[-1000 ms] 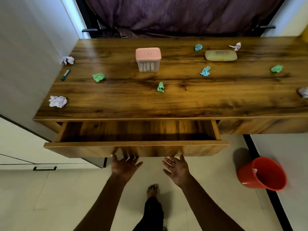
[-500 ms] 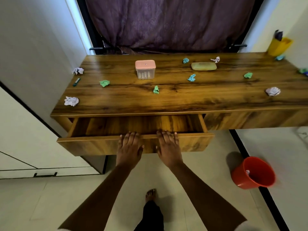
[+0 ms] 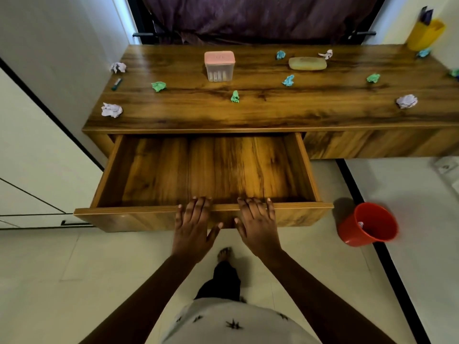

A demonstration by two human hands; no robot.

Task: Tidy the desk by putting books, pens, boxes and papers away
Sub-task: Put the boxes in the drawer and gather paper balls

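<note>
Drawer (image 3: 129, 216) is seen standing open under the desk (image 3: 273, 115), below and camera-side of the pink-lidded box (image 3: 219, 67). Left hand (image 3: 192, 224) and right hand (image 3: 258, 227) are laid side by side on the drawer front, straight down-frame from the box. Fingers are held straight and close together, tips over the top edge of the front panel. Neither hand is curled round anything.

Box is stood upright at the back middle of the desktop, with pale sticks visible through its clear wall.

Positions relative to the box:
- far left: pen (image 3: 116, 84) laid near the desk's left edge
- far left, back: white ball A (image 3: 117, 67), just behind the pen
- far left, front: white ball B (image 3: 111, 110)
- left, slightly front: green ball A (image 3: 159, 86)
- just right, front: green ball B (image 3: 235, 96)
- right, level: blue ball A (image 3: 288, 80)
- right, slightly back: blue ball B (image 3: 280, 54) and yellowish pouch (image 3: 307, 63), with white scrap (image 3: 325, 54) at the pouch's far corner
- far right: green ball C (image 3: 373, 77), and white ball C (image 3: 406, 101) nearer the front
- far right, back corner: yellow cup (image 3: 425, 34), with blue ball C (image 3: 423, 53) at its base

Red bucket (image 3: 367, 225) is seen on the floor, right of the box and well camera-side of it, beside the drawer's right end
</note>
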